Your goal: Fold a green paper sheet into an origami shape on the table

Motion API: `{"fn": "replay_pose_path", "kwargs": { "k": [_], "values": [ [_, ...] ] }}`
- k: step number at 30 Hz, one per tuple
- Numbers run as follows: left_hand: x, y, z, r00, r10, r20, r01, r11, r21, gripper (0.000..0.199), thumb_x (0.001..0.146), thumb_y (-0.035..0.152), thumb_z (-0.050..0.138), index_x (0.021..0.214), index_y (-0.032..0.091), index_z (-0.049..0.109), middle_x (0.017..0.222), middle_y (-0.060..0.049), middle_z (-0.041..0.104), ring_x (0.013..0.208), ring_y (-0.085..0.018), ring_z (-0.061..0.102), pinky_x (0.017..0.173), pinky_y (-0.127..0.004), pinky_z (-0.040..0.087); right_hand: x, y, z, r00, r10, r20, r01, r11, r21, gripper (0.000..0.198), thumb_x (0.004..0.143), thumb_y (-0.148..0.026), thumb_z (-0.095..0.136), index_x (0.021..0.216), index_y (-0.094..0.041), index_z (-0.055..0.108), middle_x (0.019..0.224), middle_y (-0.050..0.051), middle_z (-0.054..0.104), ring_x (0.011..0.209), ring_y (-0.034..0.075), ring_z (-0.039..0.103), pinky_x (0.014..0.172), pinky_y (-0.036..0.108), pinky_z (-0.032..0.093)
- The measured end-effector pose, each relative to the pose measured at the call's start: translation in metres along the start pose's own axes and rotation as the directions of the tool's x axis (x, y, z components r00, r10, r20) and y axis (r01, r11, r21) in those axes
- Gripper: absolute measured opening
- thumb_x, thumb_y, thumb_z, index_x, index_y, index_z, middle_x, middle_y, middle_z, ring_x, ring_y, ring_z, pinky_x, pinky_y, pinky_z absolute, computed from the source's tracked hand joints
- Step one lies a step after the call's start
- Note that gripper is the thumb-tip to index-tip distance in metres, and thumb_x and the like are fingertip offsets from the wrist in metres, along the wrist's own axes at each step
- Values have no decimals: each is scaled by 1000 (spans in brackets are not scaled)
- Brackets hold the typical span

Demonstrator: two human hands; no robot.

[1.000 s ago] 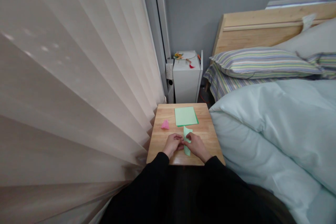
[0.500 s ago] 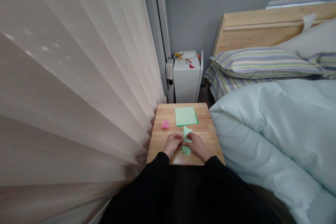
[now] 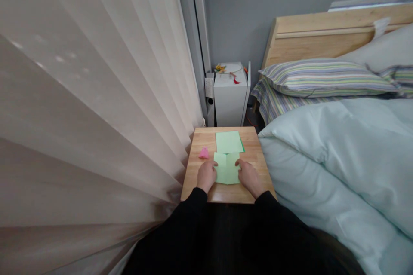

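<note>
Head view, left hand and right hand grasping opposite edges of center-creased green sheet, pink folded paper nearby.

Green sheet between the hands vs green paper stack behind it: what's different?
- Surface: the green sheet has a crease down its middle; the paper stack shows none on top.
- Contact: the left hand and right hand are at the green sheet's side edges; neither touches the paper stack.
- Color: the paper stack shows a darker green edge; the green sheet looks pale throughout.

Shared: pale green upper faces, same wooden table.
</note>
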State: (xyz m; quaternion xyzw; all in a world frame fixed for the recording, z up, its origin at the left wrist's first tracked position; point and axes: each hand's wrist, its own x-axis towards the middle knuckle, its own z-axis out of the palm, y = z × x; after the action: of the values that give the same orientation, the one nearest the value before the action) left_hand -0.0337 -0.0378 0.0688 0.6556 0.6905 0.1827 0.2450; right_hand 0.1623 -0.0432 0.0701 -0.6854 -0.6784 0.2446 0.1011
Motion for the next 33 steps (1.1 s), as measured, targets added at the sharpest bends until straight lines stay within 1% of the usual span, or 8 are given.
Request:
{"fn": "replay_pose_path", "kwargs": {
  "k": [4, 8, 13, 16, 19, 22, 26, 33],
  "values": [
    [-9, 4, -4, 997, -15, 70, -6, 957, 290, 40, 90, 6, 47, 109, 23, 77, 111, -13, 70, 104, -28, 68, 89, -39, 53, -6, 2, 2, 995, 58, 82, -46, 989, -140, 41, 90, -3, 46, 119, -22, 67, 111, 12, 73, 101, 23, 70, 76, 28, 44],
    [-13, 8, -3, 986, 136, 91, -162, 891, 425, 35, 87, 4, 50, 104, 19, 76, 122, -15, 65, 116, -31, 61, 93, -41, 53, -10, 0, 9, 995, 41, 88, -21, 975, -220, 44, 92, -2, 42, 123, -22, 65, 112, 13, 73, 101, 25, 72, 77, 30, 47],
    [-13, 8, 6, 828, 425, 366, -530, 808, 258, 43, 85, 14, 64, 128, 19, 65, 154, -11, 50, 144, -28, 41, 120, -43, 36, -12, -1, 10, 997, 2, 80, 22, 953, -301, 43, 95, -3, 39, 125, -22, 64, 107, 14, 73, 96, 26, 73, 75, 32, 50],
    [-14, 7, 10, 797, 385, 466, -524, 824, 216, 78, 75, 40, 82, 144, 19, 51, 162, -15, 38, 151, -35, 32, 124, -51, 27, -13, -2, 10, 997, -75, 27, 79, 931, -357, 38, 95, -4, 40, 116, -18, 68, 112, 18, 70, 103, 29, 70, 78, 35, 52],
    [-15, 7, 11, 786, 350, 510, -517, 823, 233, 97, 68, 42, 88, 151, 20, 43, 167, -15, 30, 155, -36, 26, 126, -54, 24, -15, -2, 12, 972, -235, 31, 230, 905, -358, 25, 90, -7, 56, 109, -16, 71, 134, 20, 61, 126, 33, 58, 97, 42, 50],
    [-14, 6, 12, 788, 337, 516, -510, 826, 240, 90, 72, 32, 83, 151, 18, 41, 167, -14, 31, 155, -34, 25, 126, -53, 25, -18, 0, 18, 908, -396, 136, 417, 884, -213, 49, 79, -15, 77, 126, -13, 64, 144, 19, 57, 136, 31, 51, 113, 41, 42],
    [-13, 3, 16, 780, 358, 513, -525, 820, 226, 84, 75, 24, 73, 152, 15, 40, 166, -15, 32, 155, -33, 26, 126, -51, 25, -23, 0, 23, 881, -441, 172, 464, 877, -124, 77, 69, -18, 87, 139, -9, 55, 141, 21, 59, 132, 33, 55, 114, 43, 43],
    [-14, 4, 13, 801, 397, 449, -528, 821, 217, 80, 74, 28, 71, 147, 10, 46, 162, -19, 39, 150, -31, 36, 125, -45, 29, -26, -12, 19, 885, -447, 129, 465, 860, -209, 54, 80, -19, 75, 131, -9, 59, 131, 19, 63, 125, 33, 56, 107, 43, 49]
  ]
}}
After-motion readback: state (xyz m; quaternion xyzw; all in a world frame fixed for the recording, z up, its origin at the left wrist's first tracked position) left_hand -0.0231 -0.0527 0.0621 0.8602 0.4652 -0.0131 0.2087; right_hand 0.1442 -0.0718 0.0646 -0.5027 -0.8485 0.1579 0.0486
